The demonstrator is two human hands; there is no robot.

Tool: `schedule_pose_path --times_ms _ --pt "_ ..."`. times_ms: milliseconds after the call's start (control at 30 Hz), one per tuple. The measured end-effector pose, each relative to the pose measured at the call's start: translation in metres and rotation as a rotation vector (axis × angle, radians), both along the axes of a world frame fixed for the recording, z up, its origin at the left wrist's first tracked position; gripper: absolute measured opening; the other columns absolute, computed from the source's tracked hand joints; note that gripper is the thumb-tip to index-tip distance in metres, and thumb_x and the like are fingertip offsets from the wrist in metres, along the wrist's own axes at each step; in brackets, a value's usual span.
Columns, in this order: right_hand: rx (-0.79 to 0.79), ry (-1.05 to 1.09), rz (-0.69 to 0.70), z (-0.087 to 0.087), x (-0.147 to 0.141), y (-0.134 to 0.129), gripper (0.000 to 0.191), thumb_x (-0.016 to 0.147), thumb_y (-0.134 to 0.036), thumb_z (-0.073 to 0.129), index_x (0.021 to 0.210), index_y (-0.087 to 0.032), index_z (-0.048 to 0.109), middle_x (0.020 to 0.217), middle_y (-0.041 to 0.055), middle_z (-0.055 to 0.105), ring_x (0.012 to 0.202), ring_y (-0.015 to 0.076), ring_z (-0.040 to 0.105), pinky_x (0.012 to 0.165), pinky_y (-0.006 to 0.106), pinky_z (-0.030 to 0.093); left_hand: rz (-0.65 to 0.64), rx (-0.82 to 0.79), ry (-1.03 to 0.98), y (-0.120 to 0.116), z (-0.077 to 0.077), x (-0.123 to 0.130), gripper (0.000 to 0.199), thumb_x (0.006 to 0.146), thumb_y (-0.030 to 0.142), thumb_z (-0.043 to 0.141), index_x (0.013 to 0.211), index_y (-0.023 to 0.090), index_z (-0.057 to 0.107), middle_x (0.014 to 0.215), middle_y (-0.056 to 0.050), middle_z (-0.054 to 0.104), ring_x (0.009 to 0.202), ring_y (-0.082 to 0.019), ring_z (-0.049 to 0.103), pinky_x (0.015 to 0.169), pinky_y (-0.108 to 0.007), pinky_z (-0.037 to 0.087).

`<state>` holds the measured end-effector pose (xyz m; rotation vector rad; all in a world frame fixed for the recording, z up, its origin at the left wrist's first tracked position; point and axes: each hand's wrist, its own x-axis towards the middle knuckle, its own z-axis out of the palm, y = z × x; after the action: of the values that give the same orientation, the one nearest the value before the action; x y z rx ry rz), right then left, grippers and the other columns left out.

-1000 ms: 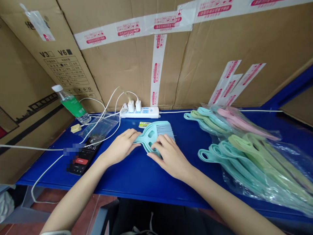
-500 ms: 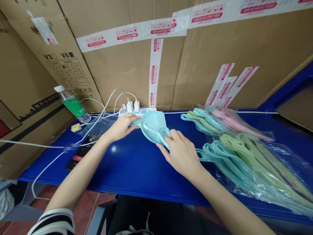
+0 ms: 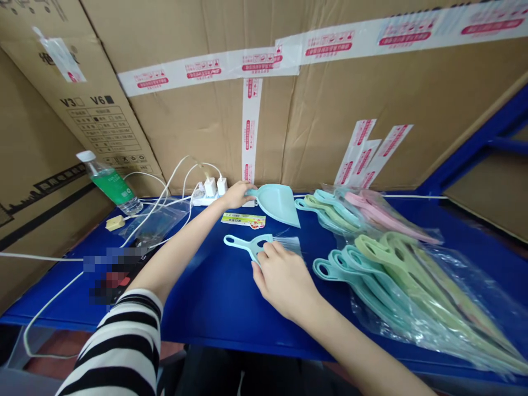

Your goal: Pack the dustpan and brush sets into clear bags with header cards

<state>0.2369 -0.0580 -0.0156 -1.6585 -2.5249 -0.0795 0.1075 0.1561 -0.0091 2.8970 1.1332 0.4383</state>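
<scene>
My left hand [image 3: 237, 195] is at the far side of the blue table, its fingers around the short handle of a pale blue plastic dustpan [image 3: 277, 203]. The dustpan lies flat near the power strip, its wide edge turned towards my right. My right hand [image 3: 284, 283] rests over the head of a pale blue hand brush [image 3: 256, 247], fingers on the plastic. The brush lies flat, with its looped handle pointing left and its pale bristles [image 3: 289, 245] pointing right.
Plastic bags of pale blue, green and pink dustpans and brushes [image 3: 396, 286] lie at right. A power strip [image 3: 204, 201] with chargers, cables, a green-labelled water bottle [image 3: 111, 184], a small printed card [image 3: 243, 220] and a blurred phone [image 3: 111, 280] lie near cardboard walls [image 3: 198, 137].
The dustpan has separated from the brush, and my left hand has carried it farther away on the table. The brush now lies flat under my right hand.
</scene>
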Motion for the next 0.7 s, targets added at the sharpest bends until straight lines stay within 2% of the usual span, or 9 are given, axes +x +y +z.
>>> schedule_pose_path --times_ms 133,233,300,400,467,600,700 --pt "0.012 0.016 -0.038 -0.008 -0.002 0.006 0.027 0.095 -0.026 0.047 0.091 -0.013 0.07 0.091 0.0156 0.068 0.093 0.028 0.062 0.067 0.035 0.051 0.077 0.026 0.018 -0.001 -0.001 0.006 0.029 0.087 0.017 0.059 0.116 0.016 0.066 0.113 -0.013 0.067 0.11 -0.027 0.06 0.095 -0.044 0.049" --pt "0.021 0.037 -0.069 -0.013 -0.001 0.012 0.024 0.095 -0.027 0.05 0.09 -0.013 0.07 0.092 0.0163 0.068 0.093 0.0283 0.063 0.065 0.034 0.052 0.123 0.061 0.012 -0.018 -0.002 0.005 0.037 0.091 0.011 0.045 0.125 0.012 0.06 0.124 -0.018 0.061 0.12 -0.031 0.055 0.1 -0.051 0.044" --pt "0.009 0.042 -0.078 -0.014 0.0 0.014 0.024 0.095 -0.028 0.051 0.09 -0.014 0.07 0.092 0.0161 0.069 0.094 0.0281 0.063 0.064 0.033 0.052 0.098 0.044 0.033 -0.035 -0.004 0.0 0.039 0.093 0.009 0.038 0.125 0.012 0.06 0.124 -0.017 0.062 0.12 -0.028 0.056 0.102 -0.046 0.044" --pt "0.009 0.049 -0.101 -0.015 -0.001 0.016 0.025 0.095 -0.029 0.052 0.09 -0.014 0.071 0.092 0.0164 0.069 0.092 0.0277 0.063 0.061 0.032 0.05 -0.007 -0.056 0.122 -0.06 -0.011 -0.018 0.034 0.095 0.017 0.041 0.12 0.019 0.064 0.12 -0.008 0.069 0.113 -0.02 0.063 0.099 -0.033 0.047" --pt "0.041 0.045 -0.121 -0.014 -0.004 0.016 0.026 0.095 -0.029 0.052 0.089 -0.013 0.072 0.09 0.0171 0.07 0.089 0.0279 0.063 0.059 0.032 0.049 -0.044 -0.113 0.175 -0.071 -0.017 -0.034 0.033 0.097 0.024 0.042 0.122 0.022 0.064 0.126 -0.004 0.067 0.118 -0.017 0.061 0.101 -0.03 0.047" --pt "0.095 0.037 -0.168 -0.014 -0.007 0.018 0.027 0.095 -0.023 0.049 0.091 -0.008 0.071 0.083 0.0189 0.068 0.086 0.0294 0.062 0.059 0.034 0.047 0.012 -0.148 0.215 -0.074 -0.024 -0.066 0.038 0.098 0.027 0.038 0.129 0.02 0.059 0.14 -0.007 0.057 0.129 -0.019 0.053 0.108 -0.035 0.042" --pt "0.124 0.038 -0.18 -0.014 -0.009 0.017 0.026 0.095 -0.021 0.047 0.091 -0.009 0.07 0.081 0.0185 0.068 0.084 0.0301 0.061 0.061 0.035 0.046 0.065 -0.147 0.212 -0.068 -0.027 -0.081 0.04 0.094 0.02 0.04 0.131 0.018 0.057 0.143 -0.009 0.054 0.131 -0.021 0.052 0.108 -0.037 0.043"
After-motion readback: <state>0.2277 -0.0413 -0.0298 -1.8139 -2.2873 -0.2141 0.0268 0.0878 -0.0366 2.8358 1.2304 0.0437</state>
